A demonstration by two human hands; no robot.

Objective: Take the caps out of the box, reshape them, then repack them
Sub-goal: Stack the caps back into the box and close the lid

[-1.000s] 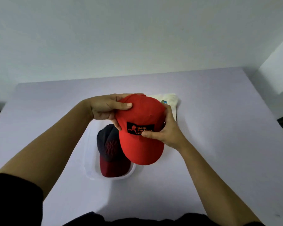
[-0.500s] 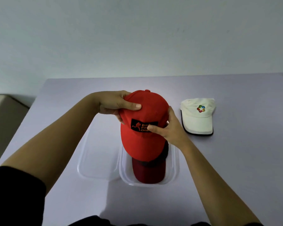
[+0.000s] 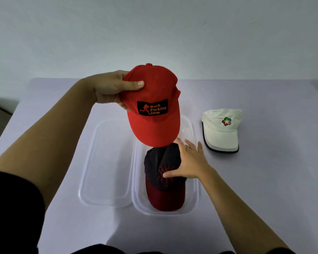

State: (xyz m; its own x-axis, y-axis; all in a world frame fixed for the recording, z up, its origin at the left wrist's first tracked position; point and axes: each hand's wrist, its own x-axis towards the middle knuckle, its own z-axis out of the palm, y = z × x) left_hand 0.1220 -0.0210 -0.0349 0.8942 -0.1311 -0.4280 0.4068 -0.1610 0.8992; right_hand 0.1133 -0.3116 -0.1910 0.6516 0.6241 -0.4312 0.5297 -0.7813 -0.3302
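**One cap left in the box**

The clear box (image 3: pixel 195 197) held a dark cap (image 3: pixel 163 191) — right hand (image 3: pixel 189 162) on it, fingers spread. Left hand (image 3: pixel 110 88) gripped the red cap (image 3: pixel 154 99) above. Lid (image 3: pixel 105 162) and white cap (image 3: pixel 221 129) lay on the tabletop (image 3: pixel 273 180).

On the worktop (image 3: pixel 264 180) the box (image 3: pixel 195 198) sits just right of its lid (image 3: pixel 106 162), one cap (image 3: pixel 163 180) lying inside it under the right hand (image 3: pixel 189 162), another cap (image 3: pixel 221 129) lying to the box's right, and a third cap (image 3: pixel 154 107) held above the box by the left hand (image 3: pixel 112 88).
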